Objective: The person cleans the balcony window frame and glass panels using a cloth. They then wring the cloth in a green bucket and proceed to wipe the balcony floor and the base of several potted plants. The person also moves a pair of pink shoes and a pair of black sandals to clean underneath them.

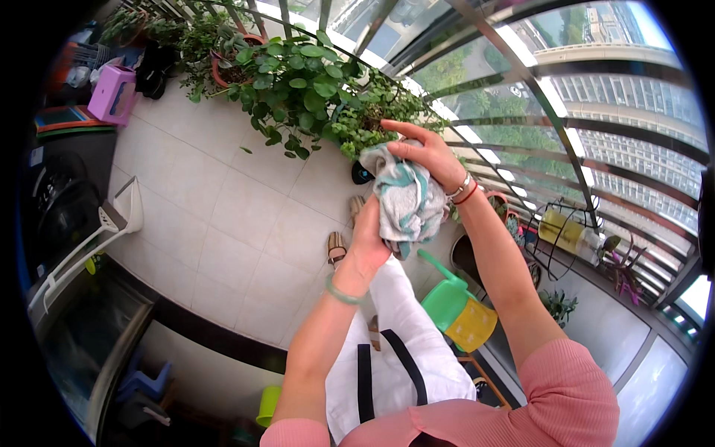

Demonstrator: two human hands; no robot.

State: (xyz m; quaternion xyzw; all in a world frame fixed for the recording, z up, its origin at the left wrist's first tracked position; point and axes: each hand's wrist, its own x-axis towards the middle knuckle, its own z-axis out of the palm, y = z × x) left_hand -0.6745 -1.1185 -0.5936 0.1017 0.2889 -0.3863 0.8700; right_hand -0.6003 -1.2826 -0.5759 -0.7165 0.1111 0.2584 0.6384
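A crumpled grey-white cloth [410, 200] with teal patches is bunched up between my two hands, held out in front of me above the floor. My left hand [370, 237] grips its lower left side, the fingers mostly hidden behind the fabric. From the upper right, my right hand [432, 158] clasps the cloth, with its thumb and index finger spread along the top. A pale green bangle circles my left wrist; a metal bracelet and a red cord are on the right one.
Leafy potted plants [309, 86] line the balcony railing [551, 97] ahead. A green watering can [445, 298] and a yellow cloth [472, 325] are near my right leg. At left stand a white long-handled dustpan [128, 208] and a pink-purple box [114, 94]. Pale tiles [223, 201] cover the floor.
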